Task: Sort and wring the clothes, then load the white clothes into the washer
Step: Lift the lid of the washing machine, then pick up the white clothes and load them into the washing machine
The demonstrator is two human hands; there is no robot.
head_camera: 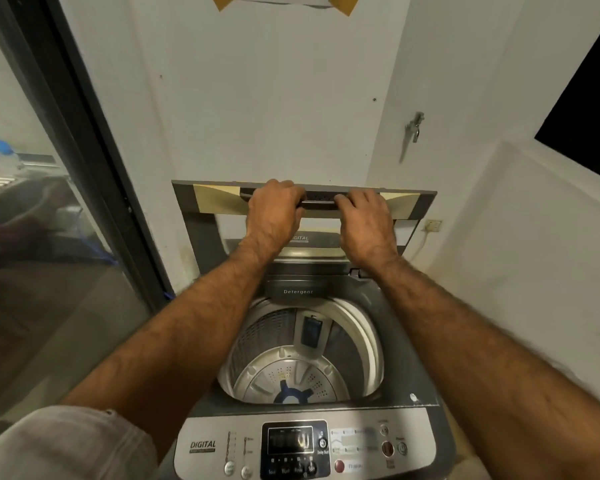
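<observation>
We see a bare left forearm [174, 341] and right forearm [482, 334], both with dark hair, a bare left hand [274, 216] and right hand [368, 226]; near left, pale grey ribbed cloth [66, 445], perhaps our sleeve

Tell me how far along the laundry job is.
Done: the lid of the washer stands raised. In hand: the left hand and the right hand both grip the lid's handle. Left: the drum is bare, with no clothes inside, so loading the whites is not begun. No clothes show anywhere, so sorting and wringing cannot be judged.
</observation>
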